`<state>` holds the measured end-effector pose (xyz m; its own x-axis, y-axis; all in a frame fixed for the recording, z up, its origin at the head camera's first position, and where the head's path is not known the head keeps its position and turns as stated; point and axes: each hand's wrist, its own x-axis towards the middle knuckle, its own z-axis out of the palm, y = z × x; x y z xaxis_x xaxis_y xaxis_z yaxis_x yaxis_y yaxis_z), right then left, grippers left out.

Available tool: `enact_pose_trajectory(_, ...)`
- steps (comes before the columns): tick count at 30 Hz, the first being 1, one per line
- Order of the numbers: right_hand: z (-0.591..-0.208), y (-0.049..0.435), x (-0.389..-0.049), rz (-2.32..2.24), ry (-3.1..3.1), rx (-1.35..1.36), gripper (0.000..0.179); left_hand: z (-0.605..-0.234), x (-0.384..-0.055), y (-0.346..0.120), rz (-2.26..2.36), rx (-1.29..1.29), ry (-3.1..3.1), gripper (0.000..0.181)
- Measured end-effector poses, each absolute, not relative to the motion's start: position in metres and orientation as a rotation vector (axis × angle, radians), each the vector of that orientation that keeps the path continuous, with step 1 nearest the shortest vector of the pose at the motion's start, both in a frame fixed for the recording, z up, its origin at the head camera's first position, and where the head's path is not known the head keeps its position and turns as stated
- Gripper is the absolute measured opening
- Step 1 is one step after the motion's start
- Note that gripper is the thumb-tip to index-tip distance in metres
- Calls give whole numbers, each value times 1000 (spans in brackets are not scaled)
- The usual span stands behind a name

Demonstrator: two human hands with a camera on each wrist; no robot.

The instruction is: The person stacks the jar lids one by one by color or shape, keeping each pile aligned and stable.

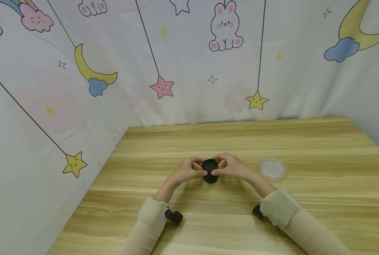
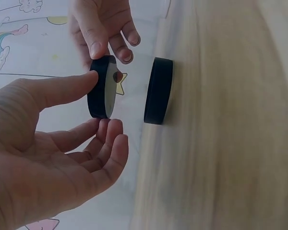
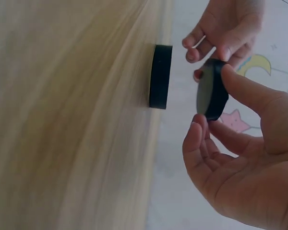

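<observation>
Above the table, both hands hold a flat black disc (image 1: 210, 164) between them. Its pale underside shows a small dark notch or hole near the edge in the left wrist view. The left hand (image 1: 187, 169) pinches one side of the disc, thumb on the near edge and fingers behind. Opposite it, the right hand (image 1: 231, 166) pinches the other side the same way. Directly below, apart from the disc, a second round black piece (image 2: 158, 91) rests on the wood; in the head view it is partly hidden by the disc.
To the right of the hands, a clear round shallow dish or lid (image 1: 272, 168) lies on the wood-grain table (image 1: 208, 226). A printed curtain (image 1: 189, 56) hangs along the table's back and sides. Small black devices (image 1: 175, 216) are attached at both sleeve cuffs.
</observation>
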<state>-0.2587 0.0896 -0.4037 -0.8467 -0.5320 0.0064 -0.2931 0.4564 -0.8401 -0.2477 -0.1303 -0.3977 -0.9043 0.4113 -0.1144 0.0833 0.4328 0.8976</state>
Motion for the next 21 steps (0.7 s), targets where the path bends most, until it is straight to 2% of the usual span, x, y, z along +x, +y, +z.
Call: enact_pose_trajectory(21, -419, 85, -260, -1282, 2368, -767, 61, -417, -249, -133, 1426, 523, 2308, 46)
